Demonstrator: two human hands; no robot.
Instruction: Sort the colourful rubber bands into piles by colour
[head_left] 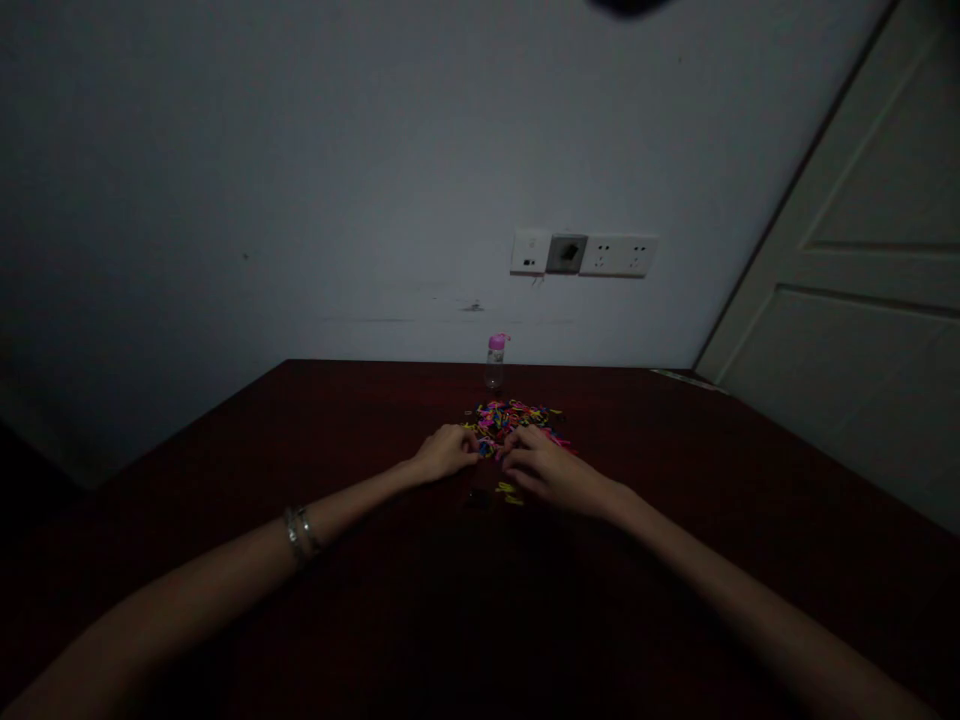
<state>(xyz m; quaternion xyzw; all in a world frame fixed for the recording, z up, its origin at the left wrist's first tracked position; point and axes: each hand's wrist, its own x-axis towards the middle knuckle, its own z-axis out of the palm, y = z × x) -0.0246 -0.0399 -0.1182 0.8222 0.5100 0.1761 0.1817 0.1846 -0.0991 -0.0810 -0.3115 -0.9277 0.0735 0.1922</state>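
Observation:
A heap of small multicoloured elastic hair bands (517, 412) lies on the dark red table in front of me. At its near left edge is my left hand (448, 452), fingers curled down and together by the bands; whatever they hold, if anything, is too small to make out. My right hand (551, 470) reaches over the near right side of the heap, its fingers bent but apart, covering some of the bands. Just below its fingertips sits a separate little group of yellow hair bands (508, 493). Left of that group is a small dark item (478, 497), too dim to name.
A clear bottle with a pink cap (495, 362) stands upright behind the heap. The table (360, 400) meets a pale wall carrying switch and socket plates (616, 256). To the right is a white panelled door (862, 270). The light is dim.

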